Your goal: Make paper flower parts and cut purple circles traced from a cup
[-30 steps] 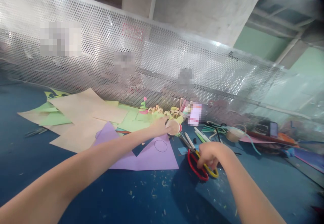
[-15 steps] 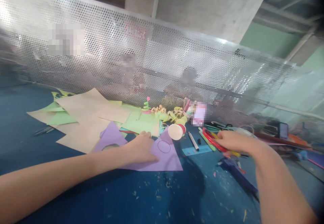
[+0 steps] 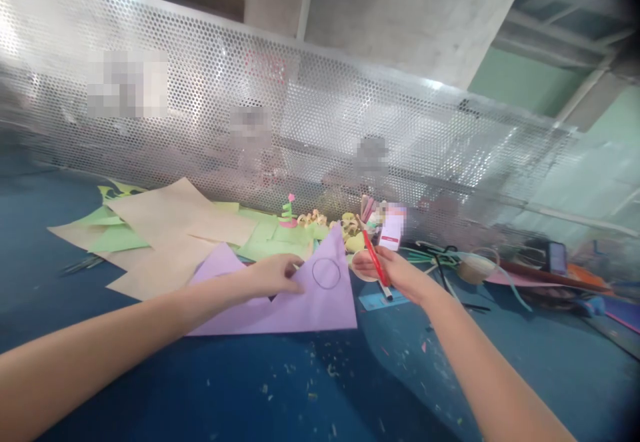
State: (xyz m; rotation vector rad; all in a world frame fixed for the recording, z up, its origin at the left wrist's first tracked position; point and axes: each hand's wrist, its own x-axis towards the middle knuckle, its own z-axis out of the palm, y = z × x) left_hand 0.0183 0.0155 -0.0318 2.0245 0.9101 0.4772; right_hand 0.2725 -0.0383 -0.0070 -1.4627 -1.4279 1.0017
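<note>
A purple sheet of paper [image 3: 330,305] with a drawn circle lies partly raised on the blue table, its right part standing up in a point. My left hand [image 3: 277,274] pinches the sheet left of the circle, thumb and fingers closed on it. To the right of the paper, my right hand [image 3: 400,274] holds red-handled scissors [image 3: 376,262], tilted with the narrow end up and away. Behind its fingers shows a round, pale cup or roll end [image 3: 359,270], partly hidden. Below the scissors lie a marker [image 3: 387,292] and a blue ruler [image 3: 373,302].
Beige paper sheets [image 3: 170,229] and green sheets [image 3: 260,232] are piled at the left. Paper curls [image 3: 315,219] and a lit phone [image 3: 393,229] stand by the perforated metal screen [image 3: 320,129]. Cords and a tape roll [image 3: 475,269] are at the right.
My right hand has moved left from the tools, carrying the red-handled scissors toward the paper. My left hand has shifted slightly, and the sheet's right part is lifted more upright.
</note>
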